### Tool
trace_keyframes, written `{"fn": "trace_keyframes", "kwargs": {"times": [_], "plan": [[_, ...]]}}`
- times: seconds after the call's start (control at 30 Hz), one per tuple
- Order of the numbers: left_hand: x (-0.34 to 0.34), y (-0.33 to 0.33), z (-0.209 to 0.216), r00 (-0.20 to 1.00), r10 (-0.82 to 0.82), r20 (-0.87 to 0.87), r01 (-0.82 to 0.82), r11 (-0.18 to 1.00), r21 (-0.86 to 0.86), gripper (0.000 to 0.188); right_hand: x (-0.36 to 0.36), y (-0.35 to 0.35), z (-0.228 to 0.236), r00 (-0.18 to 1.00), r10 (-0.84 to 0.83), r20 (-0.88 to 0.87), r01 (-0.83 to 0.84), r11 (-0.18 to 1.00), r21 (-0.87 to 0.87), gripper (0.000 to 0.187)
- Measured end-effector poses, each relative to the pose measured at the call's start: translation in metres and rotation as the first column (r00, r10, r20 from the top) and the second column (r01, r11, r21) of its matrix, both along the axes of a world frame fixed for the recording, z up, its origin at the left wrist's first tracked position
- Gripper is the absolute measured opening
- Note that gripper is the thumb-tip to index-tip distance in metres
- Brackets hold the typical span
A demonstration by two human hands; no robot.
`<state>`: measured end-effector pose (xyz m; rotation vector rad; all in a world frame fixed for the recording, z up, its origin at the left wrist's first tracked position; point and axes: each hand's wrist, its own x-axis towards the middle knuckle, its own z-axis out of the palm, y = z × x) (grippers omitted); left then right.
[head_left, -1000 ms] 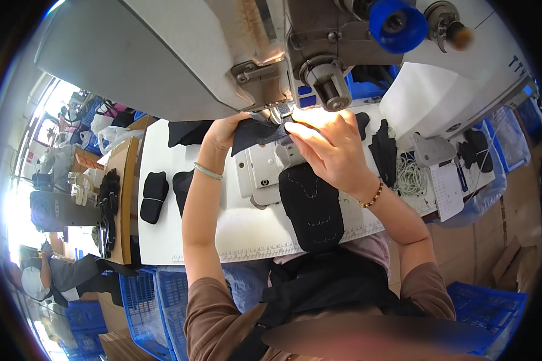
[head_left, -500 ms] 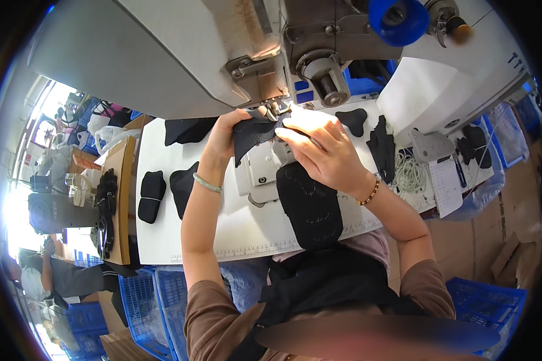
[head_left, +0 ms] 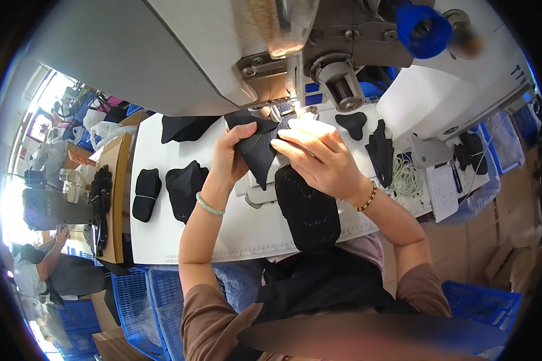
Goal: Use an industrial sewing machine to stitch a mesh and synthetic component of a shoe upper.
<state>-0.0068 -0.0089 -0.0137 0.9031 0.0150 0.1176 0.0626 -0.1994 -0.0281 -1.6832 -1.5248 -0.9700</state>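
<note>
Black fabric [head_left: 259, 151] dangles lower now, upper centre of frame: left hand [head_left: 229, 157] pinching it, right hand [head_left: 324, 157] touching, can't tell if gripping. Probably mid-seam at the sewing machine [head_left: 174, 66]; next calls for steady feeding.

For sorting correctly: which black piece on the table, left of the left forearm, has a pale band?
The leftmost bundle: a thin pale band crosses its middle. The piece beside it and the piece farther back show none.

Bright window [head_left: 55, 87] left, brown floor [head_left: 471, 243] right
</note>
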Motion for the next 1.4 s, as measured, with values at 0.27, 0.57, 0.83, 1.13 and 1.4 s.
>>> {"fn": "trace_keyframes", "kwargs": {"times": [0.27,0.57,0.83,1.13,1.4], "plan": [[-0.020,-0.024,-0.002,0.971,0.236,-0.028,-0.233,0.968,0.095,0.024,-0.001,-0.004,-0.003,0.997,0.080,0.013,-0.081,0.996,0.027,0.038],[-0.030,-0.032,0.004,0.971,0.211,-0.109,-0.200,0.974,0.109,0.036,0.012,-0.011,0.002,0.990,0.109,0.084,-0.113,0.993,0.040,0.033],[-0.031,-0.045,-0.007,0.957,0.286,-0.050,-0.279,0.954,0.114,0.025,0.016,-0.018,0.004,0.987,0.160,0.013,-0.160,0.987,-0.004,0.035],[-0.028,-0.077,-0.001,0.877,0.432,0.210,-0.480,0.791,0.378,0.018,0.033,-0.023,0.006,0.955,0.272,-0.117,-0.264,0.961,0.078,0.037],[-0.022,-0.085,0.003,0.831,0.473,0.293,-0.555,0.674,0.487,0.016,0.040,-0.027,0.008,0.926,0.290,-0.243,-0.285,0.957,0.054,0.041]]}}
